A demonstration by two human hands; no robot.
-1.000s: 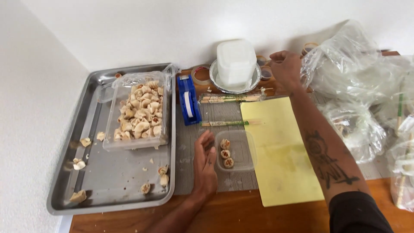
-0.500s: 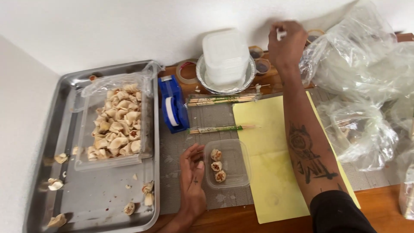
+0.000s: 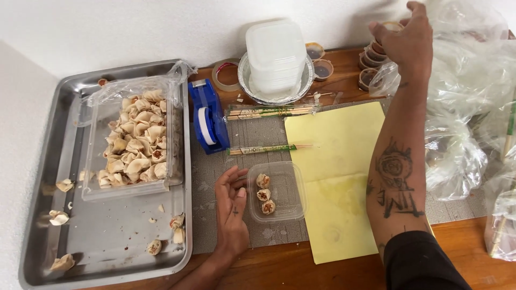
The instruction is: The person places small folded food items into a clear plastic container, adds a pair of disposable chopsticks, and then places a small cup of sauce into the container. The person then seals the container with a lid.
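A small clear plastic container [image 3: 293, 212] on the grey mat holds three dumplings [image 3: 263, 193] in a row. My left hand [image 3: 232, 209] rests palm down on the mat against the container's left side, fingers loosely apart, holding nothing. At the back right my right hand [image 3: 408, 45] is stretched out, its fingers closed around a small lidded sauce cup [image 3: 391, 26]. Just below it stands a cluster of more sauce cups [image 3: 370, 64].
A steel tray [image 3: 107, 236] at left carries a clear box of dumplings [image 3: 137, 139] and loose ones. A blue tape dispenser [image 3: 207, 118], wrapped chopsticks [image 3: 269, 149], a yellow sheet [image 3: 338, 177], stacked white containers [image 3: 275, 56] and plastic bags [image 3: 473, 80] surround the mat.
My right hand has stayed at the sauce cups and closed on one. My left hand has settled beside the small container. The view has shifted closer.
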